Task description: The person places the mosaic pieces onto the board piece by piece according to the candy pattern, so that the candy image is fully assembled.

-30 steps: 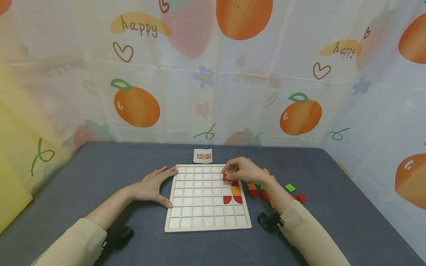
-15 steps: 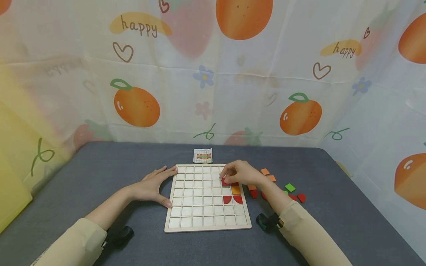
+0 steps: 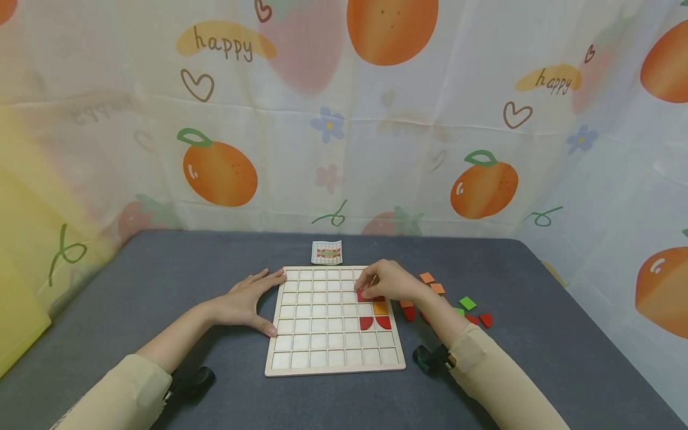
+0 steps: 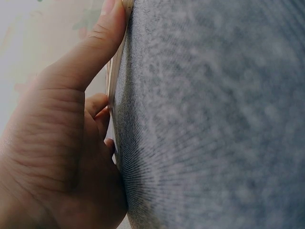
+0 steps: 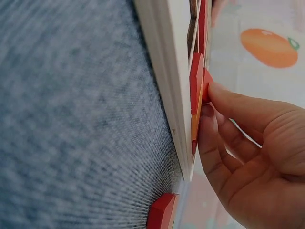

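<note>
- The held red piece point(image 5: 207, 86) was at about two o'clock on the board point(image 3: 319, 341), twelve being the board's far edge; the hand hid much of its outline.
- The right hand point(image 3: 389, 280) pinched it, thumb and finger clamped on it.
- The left hand point(image 3: 242, 304) lay at nine to ten o'clock, fingers spread apart, thumb and fingertips touching the board's edge.
- The piece looked light, thin and stiff, probably painted wood: hardly fragile, though its smooth faces seemed apt to slip.
- Opposite edges seemed the best hold, fingertips high enough to clear the raised grid and the yellow tile point(image 3: 380, 309) at its four o'clock.
- The board seemed rigid yet light enough to slide, so its rim suited steadying.
- A loose green tile point(image 3: 467, 303) lay on the tabletop point(image 3: 236, 382) towards two o'clock, likely easiest lifted by its edges.
</note>
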The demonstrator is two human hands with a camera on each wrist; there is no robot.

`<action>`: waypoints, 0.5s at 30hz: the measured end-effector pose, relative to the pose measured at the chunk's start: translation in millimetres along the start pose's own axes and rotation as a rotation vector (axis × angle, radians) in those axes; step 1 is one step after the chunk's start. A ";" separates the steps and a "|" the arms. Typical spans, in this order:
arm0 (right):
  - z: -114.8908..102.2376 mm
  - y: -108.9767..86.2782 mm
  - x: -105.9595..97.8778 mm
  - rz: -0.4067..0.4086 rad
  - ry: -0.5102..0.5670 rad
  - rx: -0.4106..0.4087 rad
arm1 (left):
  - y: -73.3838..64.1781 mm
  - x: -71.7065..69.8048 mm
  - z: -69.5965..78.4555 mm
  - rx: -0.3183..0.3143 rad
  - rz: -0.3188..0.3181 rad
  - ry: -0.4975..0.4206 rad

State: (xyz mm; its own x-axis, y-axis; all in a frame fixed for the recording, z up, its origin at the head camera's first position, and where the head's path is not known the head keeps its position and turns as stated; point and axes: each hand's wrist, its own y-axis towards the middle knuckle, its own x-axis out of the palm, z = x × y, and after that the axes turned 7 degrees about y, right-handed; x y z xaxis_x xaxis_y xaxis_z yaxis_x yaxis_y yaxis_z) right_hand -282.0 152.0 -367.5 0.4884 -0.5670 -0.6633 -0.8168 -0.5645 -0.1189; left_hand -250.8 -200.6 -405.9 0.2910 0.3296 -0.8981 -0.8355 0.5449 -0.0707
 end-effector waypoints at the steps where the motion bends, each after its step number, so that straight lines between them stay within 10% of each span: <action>1: -0.1 0.1 0.2 0.003 -0.001 0.002 | 0.0 0.1 -0.2 0.001 0.000 0.000; 15: -1.4 2.1 1.6 0.023 -0.043 0.003 | -1.2 0.1 -0.6 0.001 0.002 -0.004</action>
State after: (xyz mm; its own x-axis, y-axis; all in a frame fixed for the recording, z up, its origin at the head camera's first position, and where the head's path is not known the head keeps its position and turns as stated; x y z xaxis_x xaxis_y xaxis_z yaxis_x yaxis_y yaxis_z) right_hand -282.5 149.1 -367.8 0.4557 -0.5536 -0.6971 -0.8287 -0.5497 -0.1052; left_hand -250.0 -201.7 -406.2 0.2911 0.3340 -0.8965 -0.8355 0.5453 -0.0682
